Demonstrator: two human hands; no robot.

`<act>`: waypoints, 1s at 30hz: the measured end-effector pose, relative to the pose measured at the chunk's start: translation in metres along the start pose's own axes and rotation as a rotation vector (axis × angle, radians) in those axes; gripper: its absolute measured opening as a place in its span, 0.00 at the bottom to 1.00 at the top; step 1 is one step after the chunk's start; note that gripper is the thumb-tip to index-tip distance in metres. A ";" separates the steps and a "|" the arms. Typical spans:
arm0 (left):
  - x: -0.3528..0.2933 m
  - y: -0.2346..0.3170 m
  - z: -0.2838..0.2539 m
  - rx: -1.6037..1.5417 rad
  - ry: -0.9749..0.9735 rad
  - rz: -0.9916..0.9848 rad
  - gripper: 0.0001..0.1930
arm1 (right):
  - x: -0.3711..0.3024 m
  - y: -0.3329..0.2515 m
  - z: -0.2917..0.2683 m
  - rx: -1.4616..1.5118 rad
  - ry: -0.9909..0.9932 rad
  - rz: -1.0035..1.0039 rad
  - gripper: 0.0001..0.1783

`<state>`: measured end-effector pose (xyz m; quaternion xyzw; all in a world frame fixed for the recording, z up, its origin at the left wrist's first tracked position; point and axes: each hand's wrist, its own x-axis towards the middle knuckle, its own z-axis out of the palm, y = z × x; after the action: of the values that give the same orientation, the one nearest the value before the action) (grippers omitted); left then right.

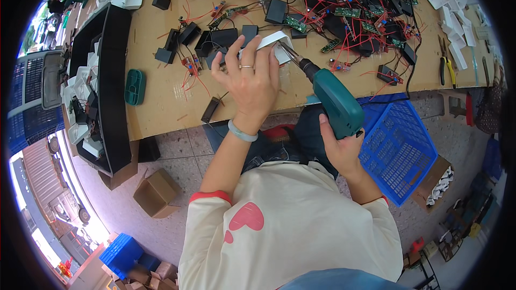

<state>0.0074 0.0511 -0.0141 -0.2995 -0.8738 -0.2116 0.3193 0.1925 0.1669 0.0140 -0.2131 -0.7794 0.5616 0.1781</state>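
Note:
My right hand [341, 145] wraps round the handle of a green electric screwdriver [337, 102], a corded power tool with a black collar. Its metal tip points up and left, to a white plastic casing [282, 37] near the table edge. Against that casing rest the thumb and index finger of my left hand [250, 78], which seem to hold it. The other fingers are spread, and a ring and a pale bracelet show. Part of the casing is hidden behind the fingers. Black plastic boxes [219, 40] lie just beyond my left hand.
Circuit boards [346, 13] with red wires and black boxes heap up at the back. A small green tray [135, 87] and a large black bin [115, 86] of white parts stand left. Pliers [447, 67] lie right. A blue basket [399, 150] is below the table's right side.

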 end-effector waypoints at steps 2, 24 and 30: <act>0.000 0.000 0.001 0.007 0.002 -0.001 0.05 | 0.001 0.001 0.001 -0.006 -0.002 -0.012 0.13; 0.003 0.004 0.000 0.034 0.005 -0.001 0.05 | 0.001 0.004 0.002 0.001 0.004 -0.025 0.13; 0.002 0.003 0.001 0.026 0.007 0.002 0.04 | 0.001 0.001 0.001 -0.016 -0.001 -0.021 0.13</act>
<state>0.0076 0.0541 -0.0133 -0.2955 -0.8750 -0.2010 0.3266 0.1917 0.1668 0.0126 -0.2061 -0.7863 0.5533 0.1820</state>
